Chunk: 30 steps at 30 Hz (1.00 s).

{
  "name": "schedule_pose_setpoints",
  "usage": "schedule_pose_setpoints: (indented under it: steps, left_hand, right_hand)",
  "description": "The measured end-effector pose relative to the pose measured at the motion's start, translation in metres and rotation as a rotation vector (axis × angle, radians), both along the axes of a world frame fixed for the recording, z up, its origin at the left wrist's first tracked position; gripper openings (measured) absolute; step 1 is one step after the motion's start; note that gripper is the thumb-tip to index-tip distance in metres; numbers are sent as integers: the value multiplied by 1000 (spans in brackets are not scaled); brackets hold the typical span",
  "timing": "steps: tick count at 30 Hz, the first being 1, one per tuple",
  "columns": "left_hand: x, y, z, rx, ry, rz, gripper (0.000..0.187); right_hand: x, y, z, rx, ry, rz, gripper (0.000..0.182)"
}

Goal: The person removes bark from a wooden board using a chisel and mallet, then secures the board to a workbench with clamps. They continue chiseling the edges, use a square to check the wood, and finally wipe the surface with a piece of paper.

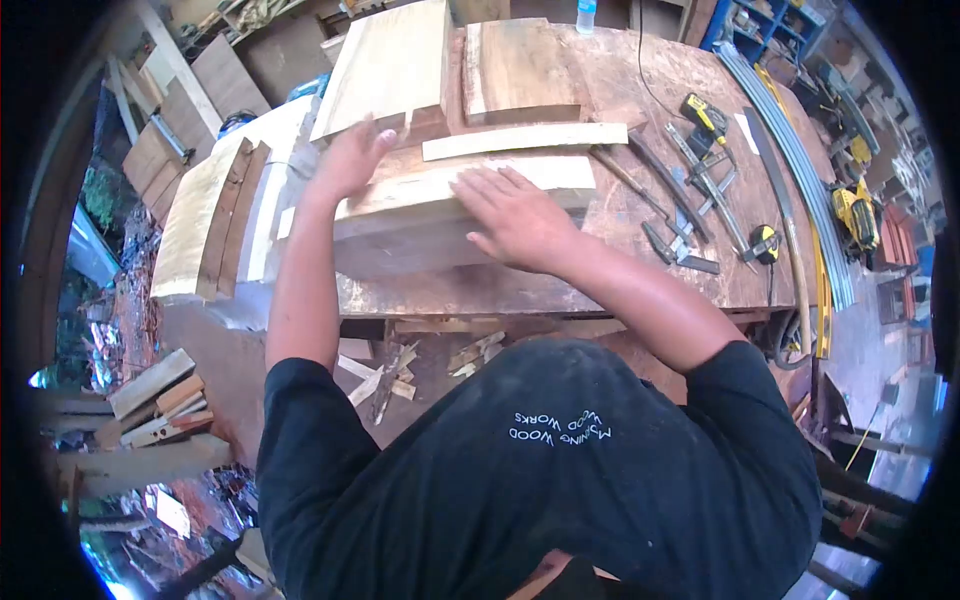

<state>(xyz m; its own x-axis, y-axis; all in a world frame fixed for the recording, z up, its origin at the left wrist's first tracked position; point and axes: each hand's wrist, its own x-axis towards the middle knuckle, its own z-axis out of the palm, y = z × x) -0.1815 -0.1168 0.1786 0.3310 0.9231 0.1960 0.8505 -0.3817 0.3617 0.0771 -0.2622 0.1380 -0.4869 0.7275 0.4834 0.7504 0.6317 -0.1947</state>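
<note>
A thick pale wooden board [430, 190] lies along the front of the workbench, its darker front side facing me. My right hand [515, 215] rests flat on its top, fingers stretched out to the left. Near the board's left end is my left hand [352, 162], raised with thumb and fingers apart and nothing visible in it. Just behind the board is a narrow pale wood strip [525, 141]. Two wide slabs stand farther back, a long pale slab [385, 65] and a shorter slab [522, 72].
Right of the board, the workbench [620, 90] carries bar clamps [708, 185], a yellow-black power tool [705, 115], a tape measure [765, 244] and metal tubes [790, 150]. Another slab [205, 220] sits at left. Offcuts [165, 405] are piled below, and a bottle [586, 16] stands behind.
</note>
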Motion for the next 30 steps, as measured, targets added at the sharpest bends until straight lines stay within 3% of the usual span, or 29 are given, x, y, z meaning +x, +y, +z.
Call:
schedule_pose_setpoints:
  steps: [2,4,5,9,10,12,14,17,18,21,23,24,30]
  left_hand:
    - [10,-35,3,-116,-113,-81,62]
    - [7,-54,-15,-85,65,-293,63]
    - [14,-70,-14,15,315,-240,64]
    - [39,-91,-21,84,279,-16,69]
    - [56,-93,-23,104,280,-63,73]
    - [103,-104,-23,131,292,-125,80]
    - [155,-120,-24,136,257,-192,84]
    - [212,-130,-32,177,309,-342,84]
    - [208,-130,-33,173,313,-325,84]
    - [183,-126,-38,250,203,-327,81]
    - [134,-119,-35,284,223,-186,73]
    - [102,-111,-43,423,193,-164,66]
    - [-62,-98,-36,369,254,192,60]
  right_hand:
    - [14,0,4,52,-147,44,61]
    - [55,-2,6,-94,-154,-30,66]
    - [77,-5,12,-168,-225,-101,67]
    - [142,-22,20,-333,-196,-253,73]
    - [150,-22,11,-345,-214,-312,76]
    - [152,-19,-4,-308,-119,-273,81]
    - [144,-22,-24,-511,355,-208,84]
    - [138,-17,-61,-622,594,-129,86]
    - [137,-17,-72,-687,726,-112,87]
    - [134,-26,-92,-742,760,-101,83]
    - [133,-32,-98,-733,803,-111,78]
    - [134,-33,-103,-720,798,-110,78]
    - [127,-21,-129,-721,963,-107,74]
